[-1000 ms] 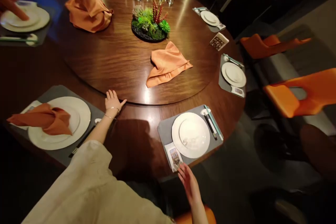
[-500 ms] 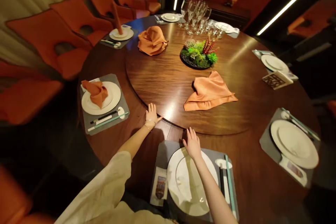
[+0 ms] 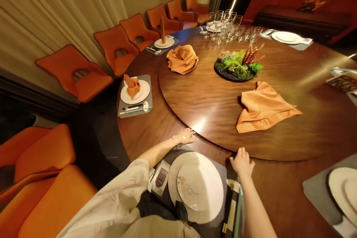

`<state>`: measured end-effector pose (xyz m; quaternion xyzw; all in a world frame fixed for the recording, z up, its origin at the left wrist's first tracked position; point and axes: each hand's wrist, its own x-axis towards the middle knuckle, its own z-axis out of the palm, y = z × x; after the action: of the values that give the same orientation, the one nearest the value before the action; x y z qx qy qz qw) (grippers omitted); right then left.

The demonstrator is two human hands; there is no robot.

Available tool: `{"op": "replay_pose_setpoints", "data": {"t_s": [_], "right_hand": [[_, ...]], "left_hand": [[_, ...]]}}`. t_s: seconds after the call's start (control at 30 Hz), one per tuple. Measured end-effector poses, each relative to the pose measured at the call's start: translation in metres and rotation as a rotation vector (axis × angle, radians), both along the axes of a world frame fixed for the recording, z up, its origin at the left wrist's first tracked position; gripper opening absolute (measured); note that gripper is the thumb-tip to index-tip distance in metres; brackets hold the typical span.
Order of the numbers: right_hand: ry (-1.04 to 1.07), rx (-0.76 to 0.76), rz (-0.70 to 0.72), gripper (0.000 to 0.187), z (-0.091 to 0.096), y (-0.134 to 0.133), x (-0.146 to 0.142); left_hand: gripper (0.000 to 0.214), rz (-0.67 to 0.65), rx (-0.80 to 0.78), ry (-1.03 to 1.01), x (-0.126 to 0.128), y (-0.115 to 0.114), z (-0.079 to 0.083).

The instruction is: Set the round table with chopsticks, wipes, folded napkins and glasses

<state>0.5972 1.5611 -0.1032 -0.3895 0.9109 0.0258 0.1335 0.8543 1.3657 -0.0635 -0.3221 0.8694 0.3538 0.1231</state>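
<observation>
Both hands are open and apart, not gripping anything. The left hand lies flat against the edge of the wooden lazy Susan, and the right hand has its fingertips at that same edge. Just below them sits a white dinner plate on a gray placemat. Up on the turntable there's a loose orange napkin, a succulent centerpiece and a bunch of wine glasses. The dark wood tabletop rings all that, with orange chairs along the curtain.

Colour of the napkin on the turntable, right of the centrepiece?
Folded cloth napkin: pale orange, head view.
</observation>
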Motion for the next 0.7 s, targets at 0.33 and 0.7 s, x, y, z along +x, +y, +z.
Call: {"op": "replay_pose_setpoints", "data": {"t_s": [0.33, 0.7], "right_hand": [[-0.032, -0.109, 0.188, 0.063, 0.007, -0.071, 0.105], [0.085, -0.022, 0.126, 0.057, 0.022, -0.124, 0.18]], "left_hand": [[0.025, 0.429, -0.033, 0.347, 0.086, -0.087, 0.018], [0.04, 0.561, -0.048, 0.423, 0.05, -0.225, 0.061]]}}
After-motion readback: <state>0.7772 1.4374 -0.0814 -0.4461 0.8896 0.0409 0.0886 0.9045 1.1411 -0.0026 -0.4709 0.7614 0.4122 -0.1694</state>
